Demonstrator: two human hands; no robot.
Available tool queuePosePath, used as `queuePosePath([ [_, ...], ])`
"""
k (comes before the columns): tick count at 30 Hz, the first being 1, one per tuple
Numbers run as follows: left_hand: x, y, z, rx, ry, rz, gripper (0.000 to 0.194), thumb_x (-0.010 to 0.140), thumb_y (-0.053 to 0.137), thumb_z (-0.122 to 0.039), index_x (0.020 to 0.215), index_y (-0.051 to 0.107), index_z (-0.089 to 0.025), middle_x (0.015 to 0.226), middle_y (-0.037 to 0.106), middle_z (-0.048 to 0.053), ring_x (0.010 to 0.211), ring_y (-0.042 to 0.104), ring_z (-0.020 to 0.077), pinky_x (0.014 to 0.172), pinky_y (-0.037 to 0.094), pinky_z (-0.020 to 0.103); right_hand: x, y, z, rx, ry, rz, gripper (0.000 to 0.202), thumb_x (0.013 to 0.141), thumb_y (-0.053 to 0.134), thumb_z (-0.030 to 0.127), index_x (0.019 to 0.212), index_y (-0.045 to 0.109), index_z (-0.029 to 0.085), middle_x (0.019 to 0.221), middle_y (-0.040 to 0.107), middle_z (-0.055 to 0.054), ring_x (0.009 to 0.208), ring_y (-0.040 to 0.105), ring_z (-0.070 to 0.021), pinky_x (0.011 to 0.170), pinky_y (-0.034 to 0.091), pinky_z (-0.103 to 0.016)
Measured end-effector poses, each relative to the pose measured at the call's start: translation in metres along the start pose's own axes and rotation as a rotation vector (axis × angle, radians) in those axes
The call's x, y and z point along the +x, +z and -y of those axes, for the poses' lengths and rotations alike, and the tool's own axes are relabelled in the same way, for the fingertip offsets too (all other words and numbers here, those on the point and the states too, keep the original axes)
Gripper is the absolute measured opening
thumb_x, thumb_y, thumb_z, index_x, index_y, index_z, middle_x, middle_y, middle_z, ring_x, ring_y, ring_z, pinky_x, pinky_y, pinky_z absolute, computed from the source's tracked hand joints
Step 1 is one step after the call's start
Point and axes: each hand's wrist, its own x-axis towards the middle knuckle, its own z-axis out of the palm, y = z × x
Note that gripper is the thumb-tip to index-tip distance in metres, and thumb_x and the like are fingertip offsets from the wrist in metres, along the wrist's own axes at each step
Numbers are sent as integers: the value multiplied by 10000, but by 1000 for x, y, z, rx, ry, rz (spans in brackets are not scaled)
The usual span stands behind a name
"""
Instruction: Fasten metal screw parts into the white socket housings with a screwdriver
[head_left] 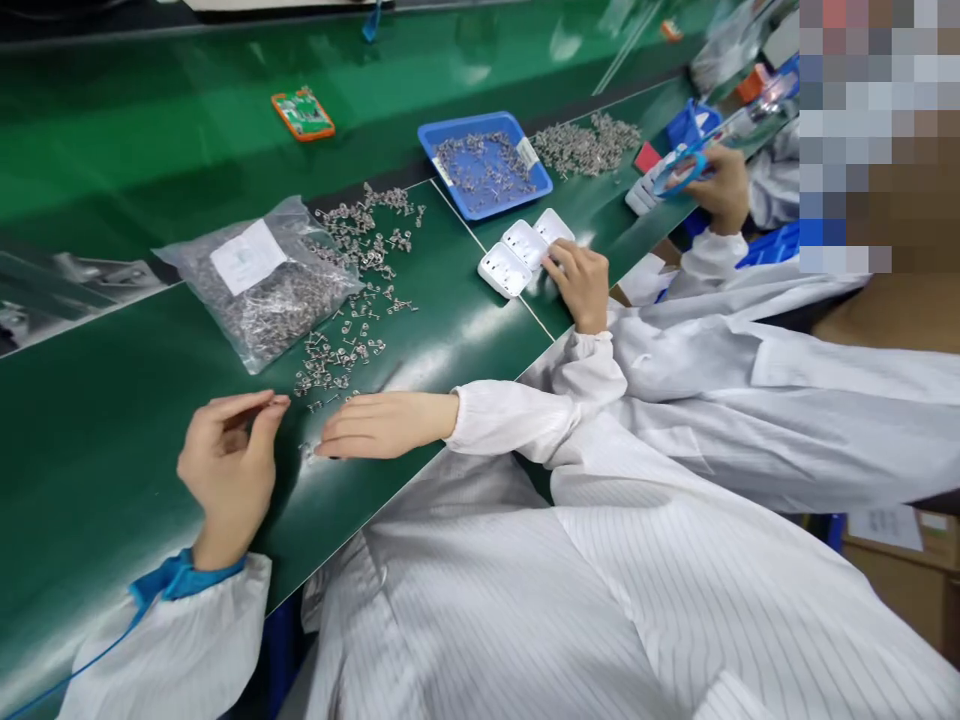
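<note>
My left hand [232, 465], in a white sleeve with a blue wrist strap [184, 578], has its thumb and index finger pinched together over the green table; anything between the tips is too small to name. My right hand [379, 425] lies low over the table, palm down, its fingers together around small metal pieces [309, 453] at the fingertips. Just beyond both hands lies a loose scatter of small metal parts [330, 365]. Behind it rests a clear plastic bag [289, 300] full of similar parts, with a white label.
A co-worker's hand [581, 280] touches white molded trays [517, 255]; the other hand [724, 190] holds a blue object. A blue tray [480, 205] and another pile of parts [589, 145] stand behind. An orange-framed circuit board [304, 115] is at the back.
</note>
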Motion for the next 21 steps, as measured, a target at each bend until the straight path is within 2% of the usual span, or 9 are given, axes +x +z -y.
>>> queuePosePath([
  [2,-2,6,-9,-140,-39,-12,169,686,820,-162,800,697,-140,799,753,43,751,752,200,719,599,311,-4,-11,9,-77,27,-128,376,1060,331,158,1255,652,170,1219,711,-47,1118,651,-121,999,486,-265],
  [4,-7,12,-19,-250,-94,10,192,684,817,-136,761,641,-151,801,769,44,756,763,200,733,619,316,-10,-25,20,-100,171,-251,332,1018,373,160,1147,678,179,1038,733,-35,931,664,-101,845,504,-234],
  [7,-18,18,-27,-295,-163,103,198,771,785,-177,801,590,-173,878,787,41,790,773,190,751,636,319,-23,-46,26,-131,599,-388,258,976,433,228,1046,678,188,808,699,9,694,621,-95,610,427,-231],
  [9,-26,19,-27,-229,-122,192,175,829,758,-225,823,588,-183,904,787,32,848,777,191,804,643,339,-39,-57,20,-162,911,-440,257,987,444,262,1073,677,195,777,700,23,644,612,-99,583,400,-240],
  [12,-28,19,-24,-80,24,325,99,894,706,-233,870,621,-188,977,785,39,1006,759,196,943,619,384,-80,-71,0,-240,1236,-486,312,995,423,236,1167,679,187,971,729,-44,830,678,-147,707,477,-248],
  [13,-26,20,-23,-35,77,364,63,911,688,-221,892,637,-187,1018,782,46,1063,743,196,996,597,400,-96,-75,-8,-284,1313,-484,334,988,416,213,1196,674,178,1098,711,-84,940,684,-178,755,499,-265],
  [15,-18,25,-20,37,193,426,19,930,665,-205,919,668,-190,1062,775,51,1134,714,199,1065,553,429,-128,-78,-22,-362,1442,-445,397,950,428,159,1287,639,175,1288,625,-134,1008,674,-222,786,530,-312],
  [18,-1,38,-15,104,343,481,61,929,673,-243,891,684,-196,1024,775,47,1129,708,215,1059,538,446,-164,-75,-39,-350,1492,-368,422,924,447,131,1296,630,205,1435,523,-123,994,666,-212,830,565,-353],
  [21,13,48,-10,192,361,476,101,938,655,-294,901,692,-207,1078,760,57,1193,670,235,1108,485,476,-175,-64,-48,-293,1446,-435,282,978,459,202,1157,677,199,1399,551,-99,1086,634,-200,920,567,-359],
])
